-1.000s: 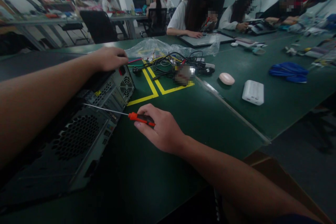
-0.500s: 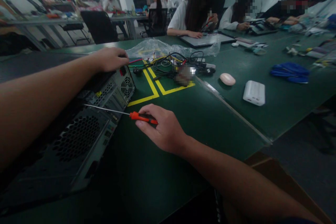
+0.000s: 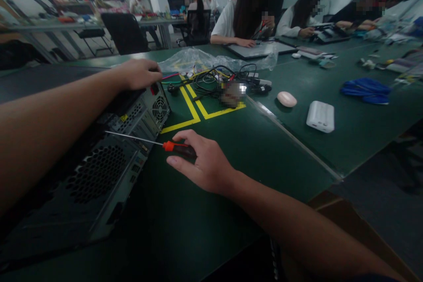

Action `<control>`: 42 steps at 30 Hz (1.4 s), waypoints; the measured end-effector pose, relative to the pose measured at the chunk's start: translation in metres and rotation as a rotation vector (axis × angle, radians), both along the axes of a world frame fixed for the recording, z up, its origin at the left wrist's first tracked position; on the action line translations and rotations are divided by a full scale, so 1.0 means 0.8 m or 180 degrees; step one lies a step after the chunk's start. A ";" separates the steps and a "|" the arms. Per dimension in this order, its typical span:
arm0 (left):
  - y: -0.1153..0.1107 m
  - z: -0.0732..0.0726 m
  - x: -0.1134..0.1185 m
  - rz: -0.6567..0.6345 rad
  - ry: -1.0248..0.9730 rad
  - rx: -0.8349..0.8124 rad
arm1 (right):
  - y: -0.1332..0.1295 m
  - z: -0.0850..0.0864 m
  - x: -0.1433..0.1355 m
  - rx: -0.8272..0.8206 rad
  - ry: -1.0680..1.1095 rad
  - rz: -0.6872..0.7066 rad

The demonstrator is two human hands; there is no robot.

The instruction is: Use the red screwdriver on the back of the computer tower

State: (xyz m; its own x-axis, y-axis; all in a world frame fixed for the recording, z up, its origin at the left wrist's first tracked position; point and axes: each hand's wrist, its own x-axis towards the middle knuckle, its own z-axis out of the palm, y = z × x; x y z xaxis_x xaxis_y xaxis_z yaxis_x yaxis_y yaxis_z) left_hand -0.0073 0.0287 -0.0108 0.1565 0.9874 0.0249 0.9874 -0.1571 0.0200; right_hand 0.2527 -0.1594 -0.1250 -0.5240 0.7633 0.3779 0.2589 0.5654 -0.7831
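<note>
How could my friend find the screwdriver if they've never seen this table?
Start with the big dark computer case at the left of the green table. Beside its back is the right hand, at the screwdriver. Unlike the tangled cables farther back, it has a straight silvery shaft and an orange-and-dark handle.

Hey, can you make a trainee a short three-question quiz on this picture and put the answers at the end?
1. What does the left hand rest on?
A) the black chair
B) the computer case
C) the blue cloth

2. True or false: the handle of the screwdriver is in the left hand.

3. Fill in the colour: the tape on the green table is ____.

Key: 1. B; 2. False, it is at the right hand; 3. yellow.
</note>
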 end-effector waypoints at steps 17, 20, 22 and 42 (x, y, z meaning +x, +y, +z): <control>-0.003 0.002 0.001 0.0061 0.0061 -0.0059 | 0.005 -0.007 -0.002 0.0102 0.0025 0.0029; -0.003 0.002 0.002 0.0065 0.0098 -0.0033 | 0.007 -0.007 -0.003 0.0096 0.0012 0.0010; -0.004 0.003 0.005 0.0081 0.0094 -0.0058 | 0.008 -0.007 -0.002 0.0101 0.0037 0.0022; -0.001 0.003 0.002 -0.0017 0.0082 -0.0081 | 0.008 -0.001 -0.002 0.0076 0.0017 0.0049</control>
State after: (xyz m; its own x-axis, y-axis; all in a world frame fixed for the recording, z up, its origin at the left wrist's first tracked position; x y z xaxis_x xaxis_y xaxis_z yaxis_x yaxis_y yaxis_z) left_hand -0.0059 0.0279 -0.0084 0.1622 0.9868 -0.0042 0.9868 -0.1622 -0.0015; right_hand 0.2513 -0.1533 -0.1258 -0.5336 0.7458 0.3988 0.2458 0.5880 -0.7706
